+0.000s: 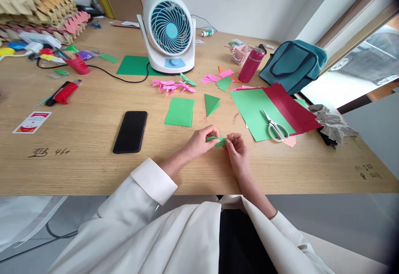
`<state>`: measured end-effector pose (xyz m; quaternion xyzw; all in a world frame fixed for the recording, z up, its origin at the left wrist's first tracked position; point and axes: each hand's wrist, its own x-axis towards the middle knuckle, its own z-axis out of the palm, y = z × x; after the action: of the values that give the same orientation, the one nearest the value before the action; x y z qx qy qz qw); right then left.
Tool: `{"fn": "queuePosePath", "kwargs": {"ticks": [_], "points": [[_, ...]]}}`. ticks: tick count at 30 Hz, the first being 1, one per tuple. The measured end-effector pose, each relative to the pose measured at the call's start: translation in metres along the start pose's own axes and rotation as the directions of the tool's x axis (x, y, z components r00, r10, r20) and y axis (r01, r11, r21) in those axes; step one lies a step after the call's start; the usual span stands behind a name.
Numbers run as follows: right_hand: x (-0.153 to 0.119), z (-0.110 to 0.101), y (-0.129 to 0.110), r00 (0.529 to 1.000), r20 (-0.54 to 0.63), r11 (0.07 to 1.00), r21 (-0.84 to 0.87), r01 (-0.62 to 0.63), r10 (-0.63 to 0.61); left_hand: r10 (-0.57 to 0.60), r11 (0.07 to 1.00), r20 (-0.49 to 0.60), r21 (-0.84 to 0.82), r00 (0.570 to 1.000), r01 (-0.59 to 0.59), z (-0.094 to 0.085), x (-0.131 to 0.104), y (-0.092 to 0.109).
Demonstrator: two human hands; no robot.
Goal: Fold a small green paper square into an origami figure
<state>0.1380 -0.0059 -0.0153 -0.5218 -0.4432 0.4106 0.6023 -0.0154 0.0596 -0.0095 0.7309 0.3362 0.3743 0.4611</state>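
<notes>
Between both hands is a small folded piece of green paper (pixel 220 142), just above the table near its front. My left hand (pixel 204 139) pinches its left end; the fingertips partly cover it. At the other end, my right hand (pixel 237 149) grips it between thumb and fingers. Beyond the hands lie a stack of green paper squares (pixel 180 112) and a folded green paper triangle (pixel 212 104). Farther back sit several pink folded paper figures (pixel 173 86) with a green one (pixel 187 79) beside them.
A phone (pixel 130 132) lies to the left. White-handled scissors (pixel 276 127) rest on green and red sheets (pixel 249 112) at the right. Behind stand a white fan (pixel 171 28), a red bottle (pixel 252 65) and a teal bag (pixel 293 66). A red utility knife (pixel 65 93) lies far left.
</notes>
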Motion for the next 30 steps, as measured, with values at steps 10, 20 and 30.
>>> {"fn": "queuePosePath", "kwargs": {"ticks": [10, 20, 30], "points": [[0.001, -0.020, 0.004, 0.993, 0.070, 0.973, -0.206, 0.106, -0.093, -0.106, 0.988, 0.079, -0.104, 0.991, 0.113, 0.002, 0.002, -0.003], [-0.010, -0.025, -0.006, 0.820, 0.449, 0.461, -0.679, 0.571, -0.355, -0.180, 0.973, 0.108, -0.130, 0.978, 0.193, 0.005, 0.000, -0.003], [-0.013, -0.018, -0.005, 0.786, 0.486, 0.350, -0.711, 0.610, -0.381, -0.180, 0.977, 0.143, -0.088, 0.973, 0.194, 0.003, 0.001, -0.007]]}}
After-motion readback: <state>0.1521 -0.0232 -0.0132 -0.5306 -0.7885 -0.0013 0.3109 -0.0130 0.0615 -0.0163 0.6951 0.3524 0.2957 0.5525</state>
